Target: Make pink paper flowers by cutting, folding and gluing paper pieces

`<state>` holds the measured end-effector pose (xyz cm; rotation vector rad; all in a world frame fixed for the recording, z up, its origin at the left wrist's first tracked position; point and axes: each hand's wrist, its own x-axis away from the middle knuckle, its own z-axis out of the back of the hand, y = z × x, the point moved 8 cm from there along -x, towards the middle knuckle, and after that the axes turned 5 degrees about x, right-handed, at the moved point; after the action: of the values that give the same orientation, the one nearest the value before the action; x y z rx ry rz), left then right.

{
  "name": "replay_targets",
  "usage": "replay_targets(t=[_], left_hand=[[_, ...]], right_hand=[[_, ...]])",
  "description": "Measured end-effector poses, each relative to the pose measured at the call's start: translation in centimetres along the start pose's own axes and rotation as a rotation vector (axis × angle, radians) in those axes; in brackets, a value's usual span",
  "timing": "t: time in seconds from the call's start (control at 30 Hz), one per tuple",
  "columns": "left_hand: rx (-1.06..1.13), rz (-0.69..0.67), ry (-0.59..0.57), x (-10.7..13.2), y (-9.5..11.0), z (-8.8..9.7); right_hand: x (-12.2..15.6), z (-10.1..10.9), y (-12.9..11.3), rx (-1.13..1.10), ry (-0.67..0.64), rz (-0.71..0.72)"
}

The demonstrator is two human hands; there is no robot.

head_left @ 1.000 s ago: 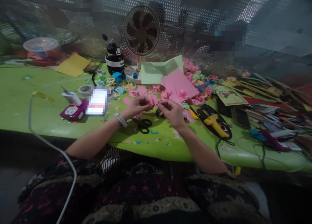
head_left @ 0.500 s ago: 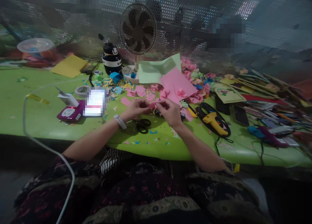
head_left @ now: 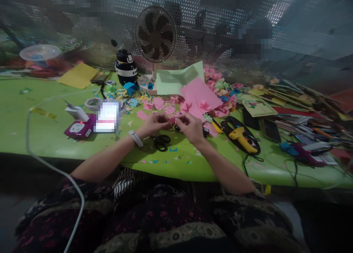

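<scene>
Between the fingertips of both hands is a small piece of pink paper (head_left: 172,120), its shape partly hidden by the fingers. My left hand (head_left: 154,123), with a white watch on the wrist, pinches it from the left. From the right, my right hand (head_left: 191,128) pinches the same piece. Black-handled scissors (head_left: 161,142) lie on the green tabletop just below my left hand. Beyond the hands are a pink sheet (head_left: 200,95), a pale green sheet (head_left: 179,80) and several pink paper scraps (head_left: 158,103). A dark object lies partly covered behind my right hand.
A yellow glue gun (head_left: 242,138) rests on a black holder at the right, near piled papers (head_left: 300,102). A phone with a lit screen (head_left: 107,115) and a purple box (head_left: 80,128) are at the left. A fan (head_left: 156,34) and dark bottle (head_left: 126,69) stand behind.
Both hands stay nearly in place, still pinching the pink paper. The whole view shifts very slightly; nothing on the table has visibly moved.
</scene>
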<state>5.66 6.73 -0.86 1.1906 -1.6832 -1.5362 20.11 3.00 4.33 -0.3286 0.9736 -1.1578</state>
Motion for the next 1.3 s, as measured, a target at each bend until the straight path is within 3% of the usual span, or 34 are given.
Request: replay_targets(t=[0.33,0.57,0.83,1.0,1.3], left_hand=[[-0.052,-0.020,-0.010,0.0,0.5,0.3],[-0.260,-0.117,0.018,-0.1,1.0,0.7],[-0.518,-0.283,-0.015,0.4,2.7,-0.2],[-0.661,-0.312,-0.023,0.5,3.2,-0.3],[-0.681,-0.321,-0.037,0.4,3.6,0.6]], right_hand=[[-0.4,1.0,-0.1,0.009,0.024,-0.024],[-0.6,1.2,-0.5,0.197,0.087,0.127],[-0.7,0.1,0.1,0.214,-0.017,0.133],[-0.7,-0.2,0.2,0.199,-0.054,0.118],[-0.9,-0.1,0.4,0.112,-0.089,0.103]])
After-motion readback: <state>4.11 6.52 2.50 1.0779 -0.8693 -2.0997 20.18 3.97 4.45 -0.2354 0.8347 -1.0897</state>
